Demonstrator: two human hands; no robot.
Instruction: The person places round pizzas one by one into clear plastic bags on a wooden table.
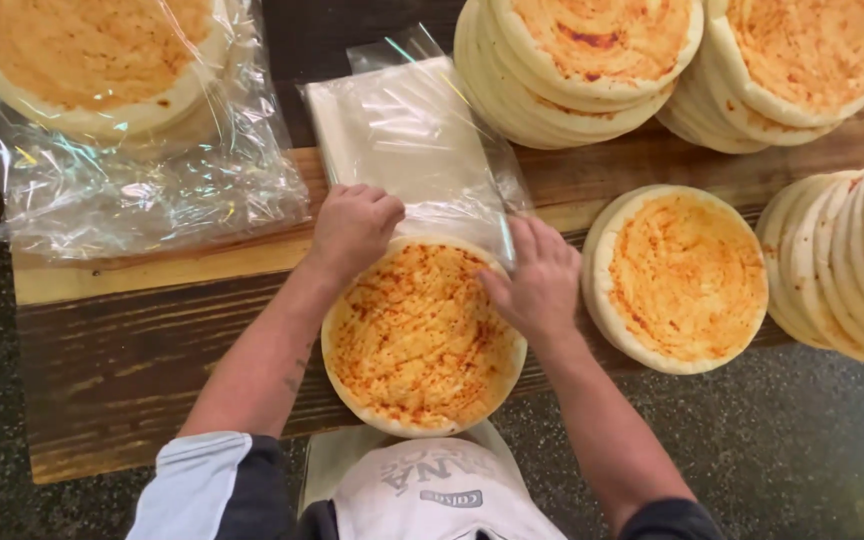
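**Both hands at the mouth of a clear bag, round flatbread half in**

A round, pale flatbread topped with an orange-red spread (420,335) lies on the dark wooden board (112,370), near the person, its far edge at the opening of a flat stack of clear plastic bags (402,140). The left hand (354,228) is curled closed at the bread's far-left rim, seemingly pinching the bag's edge, though the film between the fingers cannot be made out. The right hand (537,285) lies with fingers mostly extended over the far-right rim, pressing on bread and plastic; whether it pinches anything cannot be told.

To the far left, another topped flatbread sits inside a crinkled clear bag (132,170). To the right lies a short stack of the same flatbreads (680,280); taller stacks stand at the far right (592,60) and overlap along the right edge (842,270).

The risks look plain. The spread faces up, so the thin film could drag across it and smear. The bag mouth appears barely wider than the bread, so a skewed push could tear the plastic or fold the rim. The near edge also overhangs the board, so a slip could tip the bread toward the speckled floor (802,450).
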